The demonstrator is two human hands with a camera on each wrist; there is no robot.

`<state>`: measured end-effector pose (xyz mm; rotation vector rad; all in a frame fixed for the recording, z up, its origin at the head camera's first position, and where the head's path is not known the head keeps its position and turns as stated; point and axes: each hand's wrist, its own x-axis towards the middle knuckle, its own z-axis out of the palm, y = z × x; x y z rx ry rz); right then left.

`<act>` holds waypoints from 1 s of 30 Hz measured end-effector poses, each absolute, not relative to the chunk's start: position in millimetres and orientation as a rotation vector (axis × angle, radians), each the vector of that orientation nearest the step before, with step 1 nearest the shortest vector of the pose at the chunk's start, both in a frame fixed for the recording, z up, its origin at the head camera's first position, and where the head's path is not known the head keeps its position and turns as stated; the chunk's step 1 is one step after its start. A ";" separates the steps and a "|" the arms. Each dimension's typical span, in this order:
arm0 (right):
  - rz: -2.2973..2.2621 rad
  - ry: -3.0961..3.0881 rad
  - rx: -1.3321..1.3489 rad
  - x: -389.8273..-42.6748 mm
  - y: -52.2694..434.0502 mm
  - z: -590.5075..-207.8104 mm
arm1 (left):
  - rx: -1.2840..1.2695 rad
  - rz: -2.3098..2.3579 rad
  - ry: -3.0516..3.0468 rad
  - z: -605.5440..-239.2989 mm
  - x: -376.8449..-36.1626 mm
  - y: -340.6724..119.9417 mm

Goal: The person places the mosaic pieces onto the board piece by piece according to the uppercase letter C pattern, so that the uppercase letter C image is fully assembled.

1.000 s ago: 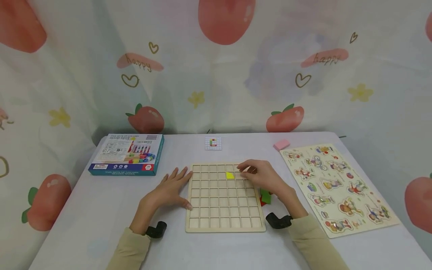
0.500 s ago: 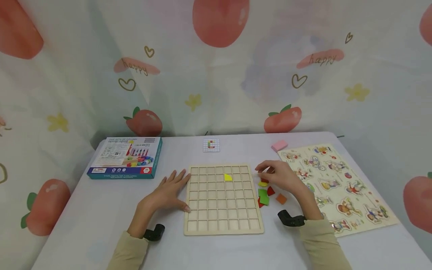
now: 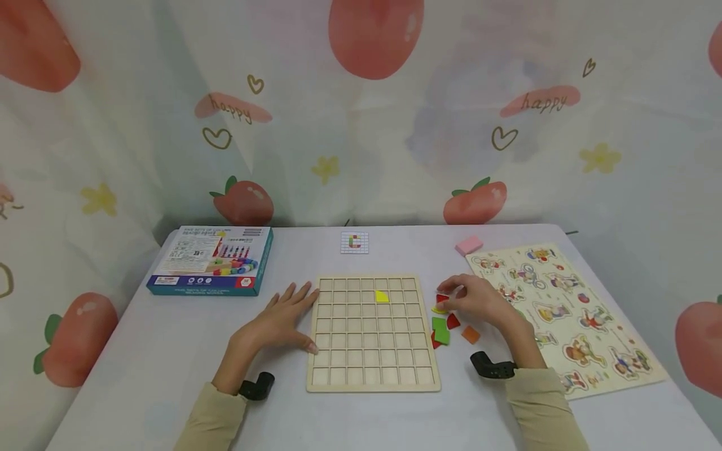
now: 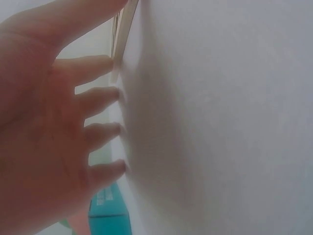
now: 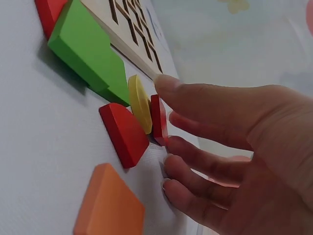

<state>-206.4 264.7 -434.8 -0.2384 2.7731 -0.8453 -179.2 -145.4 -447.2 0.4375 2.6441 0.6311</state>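
Observation:
A wooden grid board point(image 3: 373, 389) lies flat on the table, with one yellow quarter-round piece point(image 3: 381, 297) in a cell of its second row. My left hand point(image 3: 276, 322) rests along the board's left edge, thumb and fingers spread. To the right of the board, my right hand point(image 3: 474, 299) hovers low over loose pieces, fingers loosely bent. Its thumb and fingertips are around a red piece point(image 5: 159, 120), and I see no firm pinch. Against that red piece lies a yellow piece point(image 5: 140, 104). Nearby are another red piece point(image 5: 123, 134), green pieces point(image 5: 80, 46) and an orange square point(image 3: 470, 334).
A small pattern card point(image 3: 354, 243) lies behind the board. The boxed set point(image 3: 210, 260) is at the back left. On the right are a picture puzzle board point(image 3: 564, 313) and a pink block point(image 3: 469, 245). A printed curtain point(image 3: 361, 144) hangs behind the table.
My right hand has left the board's upper right, moved right, and come down over the loose pieces. The left hand stays at the board's left edge. The head view has shifted slightly.

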 end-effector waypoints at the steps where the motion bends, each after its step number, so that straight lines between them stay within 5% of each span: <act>1: -0.840 2.765 -0.226 -206.0 264.7 -435.3 | 0.436 0.630 2.643 -446.9 -179.2 -145.3; 30: -1.192 2.721 -0.298 -207.0 256.0 -436.9 | 0.425 0.627 2.655 -449.0 -179.5 -144.3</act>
